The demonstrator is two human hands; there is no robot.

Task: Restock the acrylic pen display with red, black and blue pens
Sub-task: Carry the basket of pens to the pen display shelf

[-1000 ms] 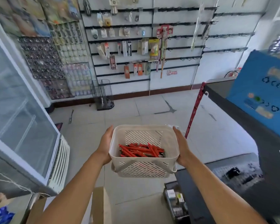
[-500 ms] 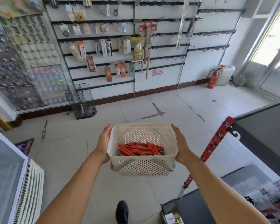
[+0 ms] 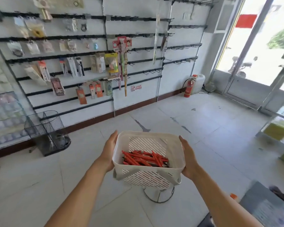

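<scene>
While both arms reach out in front, the left hand (image 3: pixel 108 150) and the right hand (image 3: pixel 189 158) carry a white basket (image 3: pixel 147 175) between them. The left hand lies flat on the basket's left side with its fingers straight. The right hand lies flat on the right side the same way. The basket has slits in its walls and a handle folded down at the front. It is up in the air, over the floor (image 3: pixel 203 128).

Inside the basket, at the bottom, is a pile of red pens (image 3: pixel 143 158). A few dark things peek out under them, but I cannot tell what they are.

Right under the basket, a wire ring (image 3: pixel 158 196) stands on the floor tiles. Near the bottom right corner is a grey mat (image 3: pixel 266 208).

Further off to the left, a black wire rack (image 3: pixel 47 130) stands on the floor by the wall. Behind it, the white wall (image 3: pixel 138 27) has black rails with packets (image 3: pixel 97 63) hanging on hooks. A red fire extinguisher (image 3: pixel 188 86) stands at the foot of the wall, just beside a white jug (image 3: pixel 198 83). On the far right is a bright glass door (image 3: pixel 256 46).
</scene>
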